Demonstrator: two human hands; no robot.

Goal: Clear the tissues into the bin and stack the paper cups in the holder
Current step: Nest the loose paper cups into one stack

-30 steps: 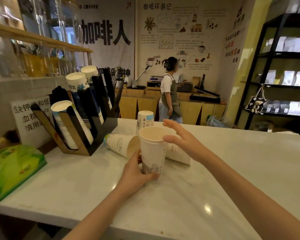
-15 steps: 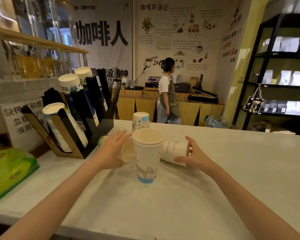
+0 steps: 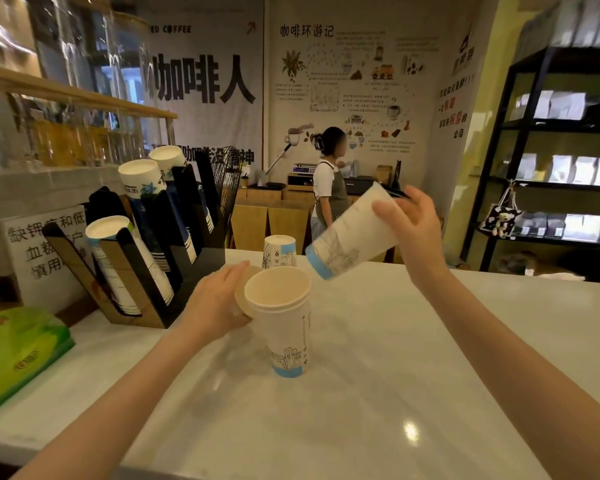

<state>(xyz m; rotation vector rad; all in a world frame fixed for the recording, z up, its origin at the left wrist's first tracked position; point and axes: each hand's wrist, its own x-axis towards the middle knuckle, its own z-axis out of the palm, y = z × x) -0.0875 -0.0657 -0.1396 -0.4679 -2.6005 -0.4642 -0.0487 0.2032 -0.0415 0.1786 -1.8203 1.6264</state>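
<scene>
1. The right hand is holding a paper cup up in the air – fingers wrapped round the top end, blue bottom pointing down & left. The cup is tilting.
2. The left hand is gripping a lying cup on the counter. Only the rim is showing; fingers are curling over it.
3. A tall cup is standing upright w/ its mouth open, just beside the left hand, touching the lying cup's rim.
4. Behind it, a small cup is sitting upside down.
5. The black cup holder is sitting at the left w/ 3 stacks leaning in it – near the left hand, not touching.
6. A green tissue pack is lying at the far left edge.
7. A person in an apron is standing far back.
</scene>
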